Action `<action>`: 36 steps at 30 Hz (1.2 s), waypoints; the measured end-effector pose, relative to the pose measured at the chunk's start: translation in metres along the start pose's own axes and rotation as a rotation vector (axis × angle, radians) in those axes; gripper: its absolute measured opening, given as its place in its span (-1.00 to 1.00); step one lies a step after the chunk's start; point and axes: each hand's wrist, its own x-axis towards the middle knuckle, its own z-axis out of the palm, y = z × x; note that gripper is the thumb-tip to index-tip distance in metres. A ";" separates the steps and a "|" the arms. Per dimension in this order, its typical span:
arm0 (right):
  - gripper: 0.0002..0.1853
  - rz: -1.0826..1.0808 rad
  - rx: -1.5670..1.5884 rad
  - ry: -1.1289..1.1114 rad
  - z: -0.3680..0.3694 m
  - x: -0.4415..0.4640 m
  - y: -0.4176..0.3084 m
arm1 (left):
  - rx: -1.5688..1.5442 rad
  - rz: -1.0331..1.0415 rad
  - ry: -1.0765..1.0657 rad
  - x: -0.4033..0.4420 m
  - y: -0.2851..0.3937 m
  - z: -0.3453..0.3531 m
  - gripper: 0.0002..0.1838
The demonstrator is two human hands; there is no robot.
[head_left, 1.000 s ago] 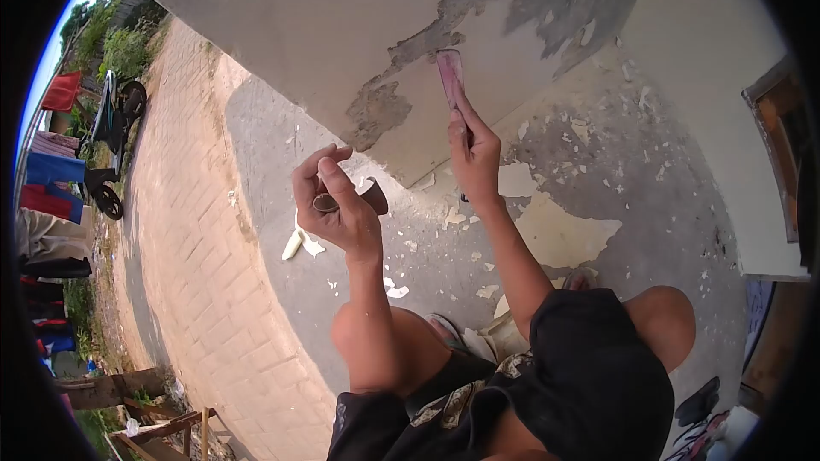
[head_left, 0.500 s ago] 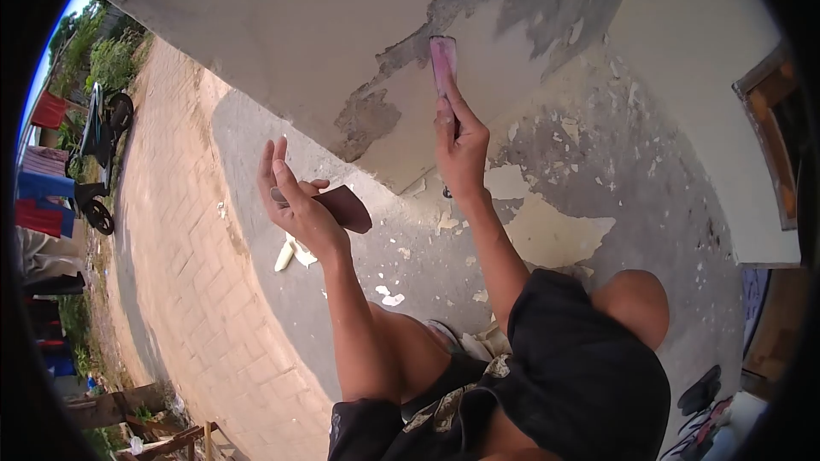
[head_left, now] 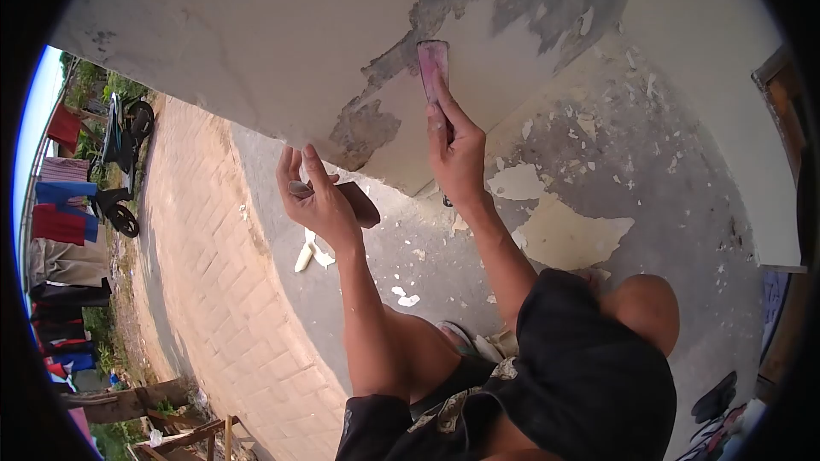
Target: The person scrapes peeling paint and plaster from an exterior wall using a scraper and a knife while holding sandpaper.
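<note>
My right hand (head_left: pixel 459 158) is closed around a scraper (head_left: pixel 434 64); its flat, pink-stained blade lies against the pale wall (head_left: pixel 282 51), by a patch of bare grey. The index finger stretches along the blade, and the dark handle end shows below the fist. Lower left, near the wall's bottom edge, my left hand (head_left: pixel 323 213) grips a tool with a dark brown flat part (head_left: pixel 360 205) and a rounded grey end (head_left: pixel 299 190). Its exact kind is not clear. Peeled paint borders a rough, broken patch (head_left: pixel 366 132) between the hands.
Paint flakes (head_left: pixel 408 299) and a large peeled sheet (head_left: pixel 572 230) lie on the grey floor. A brick-paved path (head_left: pixel 205 239) runs along the left, with a motorcycle (head_left: pixel 120 145) and hanging laundry (head_left: pixel 64 222) beyond. Dark sandals (head_left: pixel 716 397) sit at the lower right.
My left hand has moved slightly right and its fingertips are now at the wall's lower edge. The scraper has shifted a little left on the wall. The view has turned slightly.
</note>
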 end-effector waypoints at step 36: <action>-0.53 0.038 -0.109 -0.019 -0.007 -0.004 0.015 | 0.023 -0.036 0.004 0.003 -0.008 -0.003 -0.59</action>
